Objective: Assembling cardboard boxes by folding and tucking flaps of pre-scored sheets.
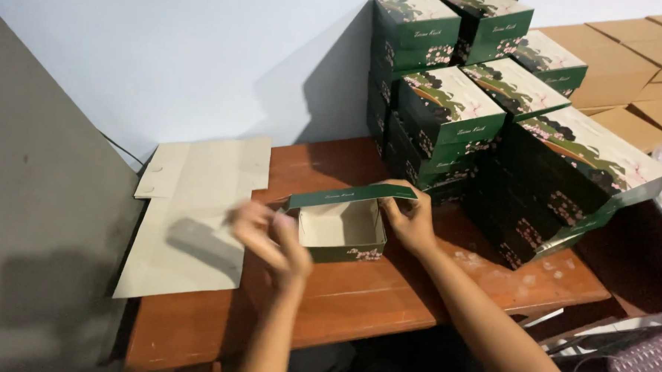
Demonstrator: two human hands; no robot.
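A small dark green box [344, 235] with a pale inside stands open on the reddish wooden table [370, 303]. Its far flap [353, 197] is raised and runs across the top. My right hand [410, 219] grips the right end of that flap and the box's right wall. My left hand [269, 239] is blurred at the box's left side, fingers apart, touching or just off the left wall.
A flat pale cardboard sheet [196, 213] lies on the table's left part. Stacks of closed green flowered boxes [490, 126] fill the back right. Brown cartons [634, 65] sit behind them. A grey panel [39, 218] stands at the left.
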